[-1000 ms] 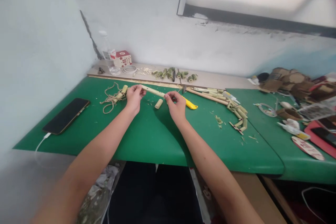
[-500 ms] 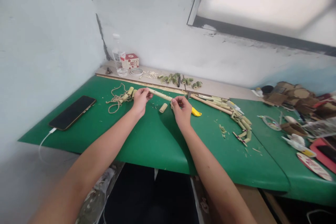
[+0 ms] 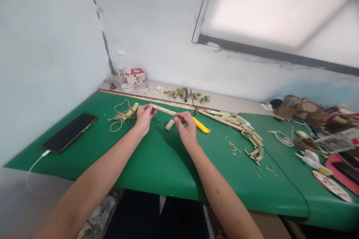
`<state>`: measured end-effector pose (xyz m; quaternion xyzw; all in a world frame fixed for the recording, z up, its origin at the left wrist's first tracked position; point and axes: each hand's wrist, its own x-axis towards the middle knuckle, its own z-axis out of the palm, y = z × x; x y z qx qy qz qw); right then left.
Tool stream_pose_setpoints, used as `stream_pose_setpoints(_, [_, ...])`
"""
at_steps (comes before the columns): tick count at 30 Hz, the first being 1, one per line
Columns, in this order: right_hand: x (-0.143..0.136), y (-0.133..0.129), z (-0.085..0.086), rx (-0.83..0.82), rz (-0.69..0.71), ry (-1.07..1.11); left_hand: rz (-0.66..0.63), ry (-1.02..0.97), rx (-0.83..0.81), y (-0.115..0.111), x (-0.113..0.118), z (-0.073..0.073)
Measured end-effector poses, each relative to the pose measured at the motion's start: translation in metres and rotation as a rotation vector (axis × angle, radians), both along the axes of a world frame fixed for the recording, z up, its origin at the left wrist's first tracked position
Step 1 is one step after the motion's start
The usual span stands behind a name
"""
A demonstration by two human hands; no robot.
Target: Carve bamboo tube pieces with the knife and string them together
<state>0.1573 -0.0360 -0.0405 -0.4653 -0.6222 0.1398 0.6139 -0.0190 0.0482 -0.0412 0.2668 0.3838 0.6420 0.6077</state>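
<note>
A thin, pale bamboo stick (image 3: pixel 165 110) spans my two hands above the green table mat. My left hand (image 3: pixel 144 118) pinches its left end between thumb and fingers. At the other end my right hand (image 3: pixel 186 129) has thumb and fingertips closed round the tip, with the remaining fingers curled. Just below the stick, a short bamboo piece (image 3: pixel 169 124) lies on the mat. A yellow utility knife (image 3: pixel 202 125) rests right beside my right hand, its near end hidden behind the fingers. Twine (image 3: pixel 119 116) and a bamboo tube (image 3: pixel 131 112) lie left of my left hand.
A phone (image 3: pixel 70 133) with a cable lies at left. Along the back ledge stand a plastic bottle (image 3: pixel 123 73), a red-and-white box (image 3: pixel 136 76) and cut green bamboo pieces (image 3: pixel 179 93). Joined bamboo pieces (image 3: pixel 254 140) lie right; cardboard scraps (image 3: pixel 307 108) are farther right.
The whole view has shifted, so things sit lower and slightly left. More of the yellow knife shows beside my right hand, whose fingers have shifted slightly at the stick's end. Both hands keep the stick.
</note>
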Motion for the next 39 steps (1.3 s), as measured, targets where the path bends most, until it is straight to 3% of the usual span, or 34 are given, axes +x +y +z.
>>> stream_pose_setpoints(7, [0.0, 0.001, 0.003, -0.044, -0.053, 0.083, -0.04, -0.008, 0.019, -0.002, 0.0, 0.001])
stream_pose_setpoints(15, [0.004, 0.008, -0.001, -0.16, -0.054, 0.359, -0.06, -0.001, 0.035, -0.005, 0.001, 0.006])
stream_pose_setpoints(39, [0.012, 0.015, -0.009, -0.241, -0.044, 0.359, -0.026, 0.02, 0.084, -0.003, 0.002, 0.005])
